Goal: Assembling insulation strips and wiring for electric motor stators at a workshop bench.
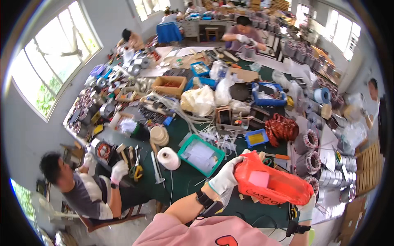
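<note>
A red plastic bag [287, 184] with dark printing is stretched between my two gloved hands, above the near edge of the green table. My left hand [225, 176], in a white glove, grips its left end, fingers closed on the plastic. At its lower right corner my right hand [305, 210] is closed on the other end, its fingers partly hidden by the bag. A pink block-like piece [259, 179] shows at the bag's left part; whether it lies inside or on top, I cannot tell. Just left of the bag stands a green basket [186, 162] of white paper slips.
Beyond the bag are a small blue tray [257, 138], a bundle of dark red wire [282, 129] and an orange-handled tool [282, 156]. Wound stators [307, 141] line the right. A white thread cone [168, 158] and calipers [157, 168] lie left, near a seated co-worker [88, 188].
</note>
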Tool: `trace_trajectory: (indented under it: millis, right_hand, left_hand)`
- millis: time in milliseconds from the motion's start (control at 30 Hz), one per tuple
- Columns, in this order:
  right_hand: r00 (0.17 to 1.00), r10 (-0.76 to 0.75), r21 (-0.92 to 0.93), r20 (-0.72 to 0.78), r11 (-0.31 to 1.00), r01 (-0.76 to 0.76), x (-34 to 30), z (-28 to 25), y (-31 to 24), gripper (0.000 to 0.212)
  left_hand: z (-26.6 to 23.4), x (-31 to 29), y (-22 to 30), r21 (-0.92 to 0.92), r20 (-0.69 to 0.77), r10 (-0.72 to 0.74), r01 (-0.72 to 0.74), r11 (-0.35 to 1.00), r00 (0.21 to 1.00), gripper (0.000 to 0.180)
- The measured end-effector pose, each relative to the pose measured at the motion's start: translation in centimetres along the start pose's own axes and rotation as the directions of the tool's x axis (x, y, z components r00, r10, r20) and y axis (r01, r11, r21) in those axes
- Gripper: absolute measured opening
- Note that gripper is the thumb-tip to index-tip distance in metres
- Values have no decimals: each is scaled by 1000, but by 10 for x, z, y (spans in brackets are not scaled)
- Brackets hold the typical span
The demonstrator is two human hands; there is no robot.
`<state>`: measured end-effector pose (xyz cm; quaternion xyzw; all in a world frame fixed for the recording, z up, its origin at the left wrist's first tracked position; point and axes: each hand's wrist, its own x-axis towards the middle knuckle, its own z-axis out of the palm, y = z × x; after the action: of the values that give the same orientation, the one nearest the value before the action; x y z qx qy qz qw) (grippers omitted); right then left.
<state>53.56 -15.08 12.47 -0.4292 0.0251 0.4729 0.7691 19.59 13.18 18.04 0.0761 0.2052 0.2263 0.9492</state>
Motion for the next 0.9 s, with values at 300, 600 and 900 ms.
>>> trace_trajectory:
  millis: [300, 600, 900]
  right_hand:
    - [999, 42, -24, -5, 999, -42, -51, 73, -4, 68]
    - [967, 246, -766, 62, 633, -112, -38, 7, 33, 55]
    - [993, 110, -55, 45, 993, -108, -6, 4, 43, 43]
  left_hand:
    - [-66, 25, 35, -301, 45, 51, -35, 953, 998, 35]
    - [-66, 26, 38, -111, -68, -100, 92, 990, 993, 30]
    - [-77, -23, 23, 824, 58, -29, -31, 566, 998, 65]
